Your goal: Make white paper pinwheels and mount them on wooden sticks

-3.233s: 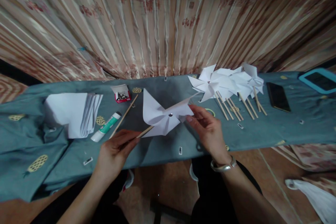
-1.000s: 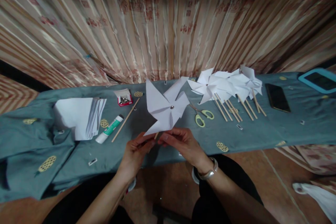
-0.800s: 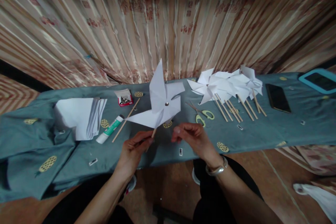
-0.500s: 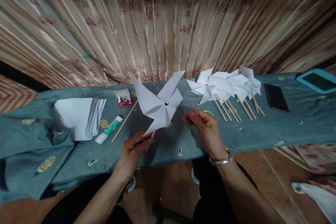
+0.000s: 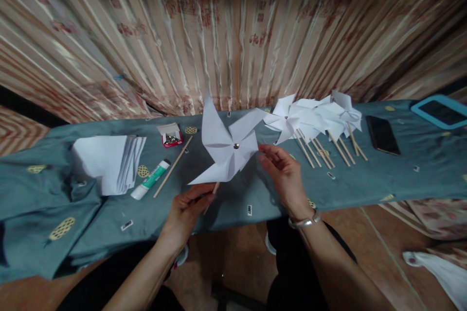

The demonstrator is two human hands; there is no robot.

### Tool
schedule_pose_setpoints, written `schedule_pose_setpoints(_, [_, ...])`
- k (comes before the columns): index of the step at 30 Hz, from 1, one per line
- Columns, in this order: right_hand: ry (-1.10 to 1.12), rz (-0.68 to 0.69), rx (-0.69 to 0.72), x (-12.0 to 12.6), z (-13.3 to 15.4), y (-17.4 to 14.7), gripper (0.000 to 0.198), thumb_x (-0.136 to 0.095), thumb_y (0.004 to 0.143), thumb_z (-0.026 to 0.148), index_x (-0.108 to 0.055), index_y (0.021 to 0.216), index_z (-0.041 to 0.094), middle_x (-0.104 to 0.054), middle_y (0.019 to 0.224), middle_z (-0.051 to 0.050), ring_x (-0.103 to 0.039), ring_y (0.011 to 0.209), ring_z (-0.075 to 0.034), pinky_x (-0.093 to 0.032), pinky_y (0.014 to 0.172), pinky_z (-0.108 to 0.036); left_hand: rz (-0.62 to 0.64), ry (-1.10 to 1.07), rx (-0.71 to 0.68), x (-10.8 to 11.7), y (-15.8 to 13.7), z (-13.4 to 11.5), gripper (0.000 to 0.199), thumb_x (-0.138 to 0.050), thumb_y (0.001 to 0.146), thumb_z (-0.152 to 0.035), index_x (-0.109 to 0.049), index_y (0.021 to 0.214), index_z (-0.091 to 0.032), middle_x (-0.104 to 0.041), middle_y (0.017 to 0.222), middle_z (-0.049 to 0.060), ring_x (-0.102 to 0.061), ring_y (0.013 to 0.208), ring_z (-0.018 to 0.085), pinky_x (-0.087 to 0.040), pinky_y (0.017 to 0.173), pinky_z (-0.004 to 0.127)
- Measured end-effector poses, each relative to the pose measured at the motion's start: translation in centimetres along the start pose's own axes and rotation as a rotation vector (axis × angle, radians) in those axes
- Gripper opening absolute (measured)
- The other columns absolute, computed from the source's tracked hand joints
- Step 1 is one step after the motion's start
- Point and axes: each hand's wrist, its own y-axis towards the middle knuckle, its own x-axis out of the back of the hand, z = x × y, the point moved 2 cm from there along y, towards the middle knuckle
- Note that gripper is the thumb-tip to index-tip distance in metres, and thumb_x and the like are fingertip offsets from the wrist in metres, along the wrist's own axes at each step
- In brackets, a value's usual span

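Note:
A white paper pinwheel (image 5: 217, 138) with a shiny metal tack at its centre is held up over the cloth-covered table. My left hand (image 5: 186, 211) is closed around its wooden stick (image 5: 216, 188), just below the paper. My right hand (image 5: 282, 172) is at the pinwheel's right side, thumb and fingers closed together at the edge of a blade. Right of that hand lies a row of finished-looking pinwheels (image 5: 310, 114) with their sticks pointing toward me. One loose wooden stick (image 5: 173, 167) rests to the left of the held pinwheel.
On the left are a stack of folded white paper (image 5: 102, 163), a green-and-white glue stick (image 5: 150, 180) and a small red box of metal tacks (image 5: 170, 136). A black phone (image 5: 383, 135) and a blue-framed tablet (image 5: 443, 112) lie at the right. A patterned curtain (image 5: 226, 34) hangs behind.
The pinwheel's blades have turned clockwise, and the pinwheel has shifted slightly right. My right hand's fingertips, formerly apart from the paper, have come to the blade's edge. My left hand keeps the stick.

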Motion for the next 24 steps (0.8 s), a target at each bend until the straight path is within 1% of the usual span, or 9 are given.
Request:
schedule_pose_setpoints(1, [0.02, 0.02, -0.015, -0.1, -0.1, 0.0, 0.029, -0.082, 0.065, 0.034, -0.071, 0.09, 0.025, -0.072, 0.092, 0.0, -0.063, 0.08, -0.013, -0.05, 0.075, -0.028, 0.011, 0.007, -0.003, 0.0, 0.0, 0.0, 0.021, -0.081, 0.056, -0.027, -0.08, 0.077, -0.023, -0.075, 0.089, 0.004, -0.063, 0.085, 0.017, -0.047, 0.076, 0.024])
schedule_pose_setpoints(3, [0.043, 0.066, -0.034, -0.5, -0.3, 0.0, 0.029, -0.082, 0.064, 0.034, -0.071, 0.089, 0.025, -0.07, 0.082, 0.002, -0.062, 0.073, -0.012, -0.05, 0.07, -0.027, 0.032, 0.024, -0.016, -0.1, 0.0, 0.0, 0.02, -0.08, 0.058, -0.028, -0.08, 0.078, -0.023, -0.074, 0.085, 0.004, -0.062, 0.082, 0.017, -0.047, 0.072, 0.024])
schedule_pose_setpoints(6, [0.037, 0.11, -0.041, -0.8, -0.3, -0.3, 0.022, -0.081, 0.066, 0.036, -0.072, 0.081, 0.024, -0.065, 0.068, 0.004, -0.057, 0.062, -0.011, -0.047, 0.062, -0.026, 0.046, 0.045, -0.039, 0.0, 0.1, -0.1, 0.02, -0.079, 0.06, -0.029, -0.08, 0.079, -0.022, -0.07, 0.078, 0.003, -0.059, 0.075, 0.016, -0.044, 0.064, 0.023])
schedule_pose_setpoints(10, [0.005, 0.139, -0.117, -1.1, -0.1, -0.9, 0.022, -0.082, 0.064, 0.039, -0.07, 0.07, 0.021, -0.06, 0.06, 0.004, -0.051, 0.055, -0.01, -0.043, 0.054, -0.025, 0.039, 0.053, -0.031, 0.2, 0.1, 0.0, 0.02, -0.078, 0.06, -0.028, -0.08, 0.08, -0.022, -0.07, 0.078, 0.004, -0.058, 0.076, 0.016, -0.043, 0.064, 0.023])
schedule_pose_setpoints(13, [0.058, 0.183, -0.209, -1.4, 0.0, -1.4, 0.026, -0.084, 0.062, 0.042, -0.069, 0.064, 0.02, -0.06, 0.06, 0.004, -0.051, 0.053, -0.009, -0.042, 0.053, -0.023, 0.043, 0.045, -0.038, 0.1, 0.1, -0.1, 0.02, -0.078, 0.061, -0.027, -0.08, 0.08, -0.022, -0.07, 0.078, 0.003, -0.058, 0.077, 0.016, -0.044, 0.065, 0.023])
schedule_pose_setpoints(17, [0.156, 0.226, -0.312, -2.1, -0.1, -2.0, 0.027, -0.086, 0.06, 0.041, -0.07, 0.064, 0.019, -0.062, 0.061, 0.004, -0.051, 0.052, -0.006, -0.042, 0.052, -0.021, 0.037, 0.044, -0.037, -0.1, 0.2, -0.1, 0.021, -0.078, 0.061, -0.027, -0.08, 0.081, -0.022, -0.071, 0.082, 0.003, -0.058, 0.077, 0.015, -0.044, 0.067, 0.023])
schedule_pose_setpoints(21, [0.201, 0.292, -0.384, -2.6, -0.2, -2.6, 0.027, -0.086, 0.062, 0.041, -0.072, 0.067, 0.019, -0.066, 0.061, 0.003, -0.054, 0.053, -0.006, -0.043, 0.054, -0.02, 0.043, 0.046, -0.043, -0.1, 0.1, -0.3, 0.021, -0.078, 0.061, -0.027, -0.08, 0.081, -0.021, -0.072, 0.086, 0.005, -0.059, 0.081, 0.017, -0.045, 0.069, 0.024])
schedule_pose_setpoints(24, [0.194, 0.346, -0.403, -3.0, -0.2, -3.0, 0.026, -0.084, 0.064, 0.043, -0.073, 0.068, 0.019, -0.069, 0.061, 0.002, -0.055, 0.054, -0.007, -0.045, 0.055, -0.02, 0.052, 0.051, -0.035, -0.1, 0.1, -0.3, 0.02, -0.077, 0.062, -0.027, -0.08, 0.081, -0.02, -0.072, 0.088, 0.005, -0.059, 0.083, 0.018, -0.045, 0.07, 0.024])
